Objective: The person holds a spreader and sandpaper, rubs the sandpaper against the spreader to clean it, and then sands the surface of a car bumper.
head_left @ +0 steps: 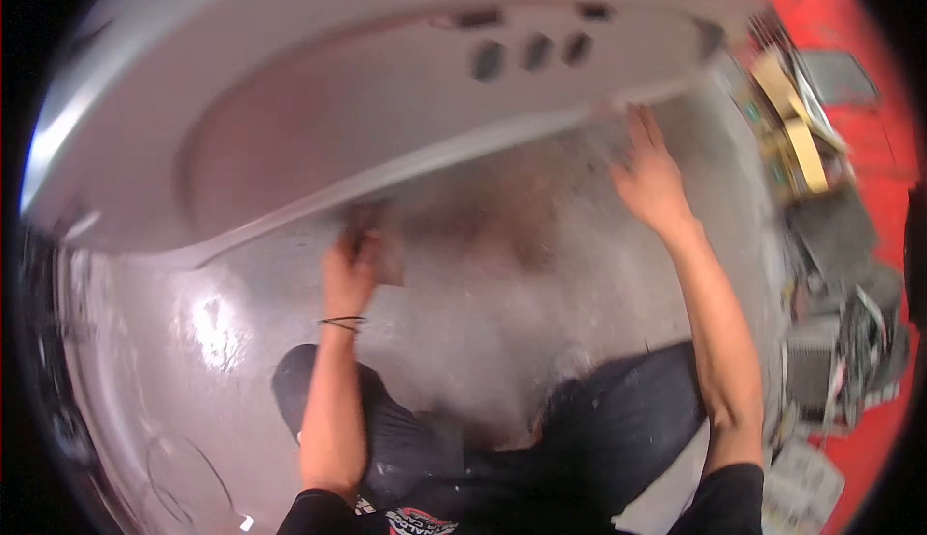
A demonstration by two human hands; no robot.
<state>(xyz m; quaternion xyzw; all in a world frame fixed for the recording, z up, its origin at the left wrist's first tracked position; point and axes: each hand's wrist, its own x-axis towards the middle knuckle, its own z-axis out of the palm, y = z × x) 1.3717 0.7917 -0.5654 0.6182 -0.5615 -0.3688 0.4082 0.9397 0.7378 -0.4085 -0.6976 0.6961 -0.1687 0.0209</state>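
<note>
A large grey car bumper (386,100) spans the upper part of the head view, with several dark holes and slots in its recessed face. Just below its lower edge, my left hand (350,269) is closed on a small brown sheet (389,271) that looks like sandpaper; motion blurs the fingertips. Farther right, my right hand (649,173) is open with fingers stretched out, its fingertips right at the bumper's lower edge. I see nothing held in it.
My bent knees (628,400) are below, over a shiny grey floor (241,371). Along the right side stand boxes (806,154), dark grey parts (809,371) and a red surface (884,139). A thin cable (208,463) lies on the floor at lower left.
</note>
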